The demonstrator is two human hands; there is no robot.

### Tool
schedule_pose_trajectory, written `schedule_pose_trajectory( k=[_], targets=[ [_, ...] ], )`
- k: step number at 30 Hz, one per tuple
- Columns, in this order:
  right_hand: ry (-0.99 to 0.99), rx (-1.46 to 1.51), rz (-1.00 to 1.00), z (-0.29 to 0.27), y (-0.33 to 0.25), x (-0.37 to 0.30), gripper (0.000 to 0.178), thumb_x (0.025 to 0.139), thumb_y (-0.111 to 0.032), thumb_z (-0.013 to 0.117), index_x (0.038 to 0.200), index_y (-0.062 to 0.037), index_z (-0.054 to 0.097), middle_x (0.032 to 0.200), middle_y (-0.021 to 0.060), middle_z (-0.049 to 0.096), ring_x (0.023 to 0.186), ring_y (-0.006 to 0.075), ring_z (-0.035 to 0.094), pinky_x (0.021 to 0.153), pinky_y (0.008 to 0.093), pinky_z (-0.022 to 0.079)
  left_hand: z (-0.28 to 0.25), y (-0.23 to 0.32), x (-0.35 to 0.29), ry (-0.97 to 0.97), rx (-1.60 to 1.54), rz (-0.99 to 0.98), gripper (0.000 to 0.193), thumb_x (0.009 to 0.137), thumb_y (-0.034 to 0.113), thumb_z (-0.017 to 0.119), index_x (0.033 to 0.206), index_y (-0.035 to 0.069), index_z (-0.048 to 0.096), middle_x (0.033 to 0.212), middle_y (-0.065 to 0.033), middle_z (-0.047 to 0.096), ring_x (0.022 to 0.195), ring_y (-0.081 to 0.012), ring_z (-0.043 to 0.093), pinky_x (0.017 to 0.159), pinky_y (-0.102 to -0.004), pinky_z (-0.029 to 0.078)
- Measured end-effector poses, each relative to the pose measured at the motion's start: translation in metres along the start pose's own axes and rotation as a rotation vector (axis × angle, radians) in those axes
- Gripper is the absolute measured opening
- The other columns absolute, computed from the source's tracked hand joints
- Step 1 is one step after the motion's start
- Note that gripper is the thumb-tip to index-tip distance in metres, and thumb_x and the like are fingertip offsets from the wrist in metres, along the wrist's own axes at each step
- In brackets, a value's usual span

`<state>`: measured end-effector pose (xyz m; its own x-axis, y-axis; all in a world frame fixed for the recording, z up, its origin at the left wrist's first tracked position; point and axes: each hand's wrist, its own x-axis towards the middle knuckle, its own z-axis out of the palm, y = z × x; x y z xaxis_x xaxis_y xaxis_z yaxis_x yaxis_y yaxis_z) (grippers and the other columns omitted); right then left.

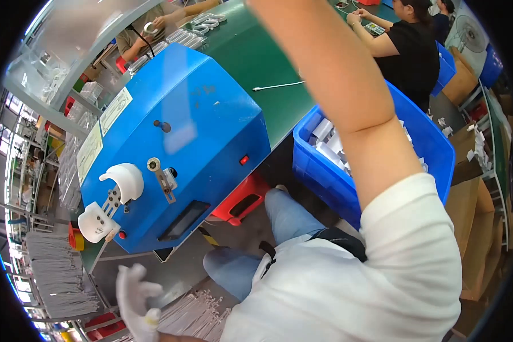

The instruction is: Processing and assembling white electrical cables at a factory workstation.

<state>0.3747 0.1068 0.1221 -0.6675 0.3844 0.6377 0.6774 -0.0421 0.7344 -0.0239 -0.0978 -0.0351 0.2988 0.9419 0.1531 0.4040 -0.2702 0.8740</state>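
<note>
My left hand [135,302], in a white glove, is low at the left with its fingers apart and nothing visible in it. Beside it lie long bundles of white cables [195,312]. Above it stands a blue bench machine [182,122]; two white curved holders [123,181] on a metal bracket stick out from its front, near a small roller arm [162,179]. My right arm stretches up across the view, and its hand is beyond the top edge. A single white cable [278,86] lies on the green table [245,51] behind that arm.
A blue bin [330,176] of white pieces stands under my right arm. A red stool [242,199] is below the machine. Coiled white cables [205,23] lie at the back, where a person's hands [162,21] work. Another person [407,54] sits at the far right. Grey cables [60,273] hang at left.
</note>
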Motion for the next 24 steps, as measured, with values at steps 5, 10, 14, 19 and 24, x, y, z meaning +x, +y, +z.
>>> schedule_pose_trajectory(
  k=[5, 10, 14, 19, 24],
  targets=[
    [-0.488, 1.228, 1.415, 0.115, 0.007, -0.168, 0.028, 0.085, -0.024, 0.056, 0.085, 0.0038, 0.064, 0.073, 0.0153, 0.063, 0.064, 0.0239, 0.061, 0.059, 0.0336, 0.048, -0.001, -0.145, -0.091, 0.187, -0.016, -0.598, 0.069, 0.086, 0.04, 0.062, 0.138, 0.001, 0.038, 0.117, -0.0164, 0.057, 0.085, -0.0206, 0.061, 0.072, -0.033, 0.05],
    [-1.06, 0.802, 1.464, 0.123, -0.064, -0.35, 0.032, 0.079, -0.033, 0.058, 0.083, -0.0034, 0.069, 0.062, 0.0128, 0.057, 0.057, 0.0221, 0.06, 0.057, 0.0378, 0.051, 0.024, -0.312, -0.209, 0.351, -0.131, -1.009, 0.055, 0.089, 0.038, 0.057, 0.128, 0.0, 0.048, 0.108, -0.0155, 0.061, 0.084, -0.0215, 0.062, 0.07, -0.036, 0.052],
    [-1.445, 0.601, 1.264, 0.076, -0.126, -0.438, 0.041, 0.083, -0.036, 0.057, 0.108, -0.0047, 0.064, 0.102, 0.0202, 0.065, 0.096, 0.035, 0.063, 0.086, 0.0434, 0.048, 0.038, -0.39, -0.264, -0.077, 0.277, -0.899, 0.043, 0.087, 0.036, 0.057, 0.113, 0.002, 0.054, 0.102, -0.0163, 0.063, 0.083, -0.0239, 0.063, 0.07, -0.0378, 0.052],
    [-1.306, 0.622, 1.325, 0.009, -0.197, -0.482, 0.045, 0.084, -0.03, 0.057, 0.119, -0.0016, 0.056, 0.114, 0.0243, 0.06, 0.108, 0.037, 0.058, 0.093, 0.0424, 0.044, 0.069, -0.449, -0.292, -0.59, 0.724, -0.643, 0.032, 0.085, 0.035, 0.057, 0.094, 0.005, 0.061, 0.094, -0.0172, 0.065, 0.081, -0.0269, 0.064, 0.07, -0.0401, 0.051],
    [-0.615, 0.381, 1.516, -0.011, -0.171, -0.494, 0.035, 0.09, -0.032, 0.053, 0.114, -0.0066, 0.057, 0.1, 0.021, 0.065, 0.095, 0.0337, 0.064, 0.083, 0.0408, 0.048, 0.087, -0.414, -0.199, -0.435, 1.002, -0.074, 0.021, 0.081, 0.024, 0.059, 0.076, 0.004, 0.063, 0.074, -0.0145, 0.066, 0.063, -0.0251, 0.062, 0.061, -0.0397, 0.049]
  ],
)
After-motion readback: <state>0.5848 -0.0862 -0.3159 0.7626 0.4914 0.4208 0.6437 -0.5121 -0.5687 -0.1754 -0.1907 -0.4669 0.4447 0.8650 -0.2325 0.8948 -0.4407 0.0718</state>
